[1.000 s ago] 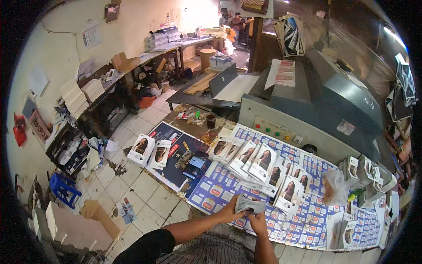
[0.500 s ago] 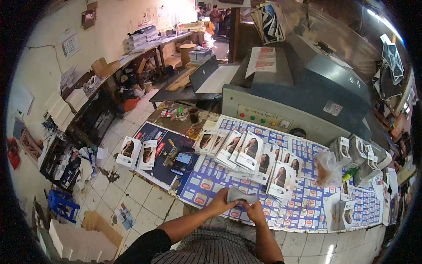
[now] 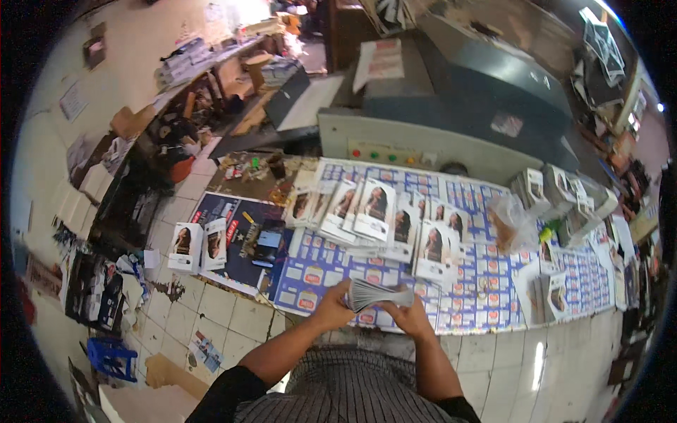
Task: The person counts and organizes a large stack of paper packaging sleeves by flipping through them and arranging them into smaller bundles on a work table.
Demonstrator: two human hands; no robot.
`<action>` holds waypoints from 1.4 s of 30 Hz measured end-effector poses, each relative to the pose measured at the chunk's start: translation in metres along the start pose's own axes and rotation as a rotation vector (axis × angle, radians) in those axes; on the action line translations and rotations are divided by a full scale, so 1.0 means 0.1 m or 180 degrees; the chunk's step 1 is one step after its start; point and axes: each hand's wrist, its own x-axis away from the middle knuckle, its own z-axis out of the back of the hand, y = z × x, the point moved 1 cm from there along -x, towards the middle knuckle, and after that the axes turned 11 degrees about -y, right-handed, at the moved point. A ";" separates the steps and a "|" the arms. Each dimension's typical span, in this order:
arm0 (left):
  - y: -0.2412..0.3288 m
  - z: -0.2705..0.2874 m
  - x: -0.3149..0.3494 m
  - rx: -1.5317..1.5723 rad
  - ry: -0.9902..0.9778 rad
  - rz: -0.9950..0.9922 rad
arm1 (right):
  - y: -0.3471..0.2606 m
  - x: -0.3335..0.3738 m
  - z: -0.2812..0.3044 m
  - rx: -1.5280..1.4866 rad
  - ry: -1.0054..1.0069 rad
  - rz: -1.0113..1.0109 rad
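While the fingers of your left hand (image 3: 334, 303) and right hand (image 3: 412, 315) pinch a curved, fanned stack of sheets (image 3: 376, 294) by the near edge of the patterned table (image 3: 486, 311), you're probably at the fanning step, next move calling for even pressure.

the left hand (image 3: 333, 309) and the right hand (image 3: 414, 317) hold a stack of cards (image 3: 379, 296) between them, over the near side of the table (image 3: 315, 273). beyond it lie overlapping piles of printed cards (image 3: 375, 211). left of these, a phone (image 3: 267, 243) rests on a poster (image 3: 243, 262), with two other piles (image 3: 185, 247) at its left end. right of the middle sits a plastic bag (image 3: 517, 229). behind the table stands a machine (image 3: 451, 137); a stool (image 3: 111, 358) is on the floor (image 3: 218, 303) to the left.
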 end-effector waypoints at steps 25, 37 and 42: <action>1.06 -0.13 0.07 -0.0725 -0.0301 -0.1331 | -0.70 0.49 0.52 -0.0446 0.0684 0.1569; 1.06 -0.25 0.06 0.0483 -0.0282 -0.1078 | -0.41 0.58 0.39 -0.0776 0.0733 0.0884; 1.14 -0.22 0.00 -0.0563 -0.0564 -0.0713 | -0.36 0.65 0.41 -0.0966 0.1244 0.0356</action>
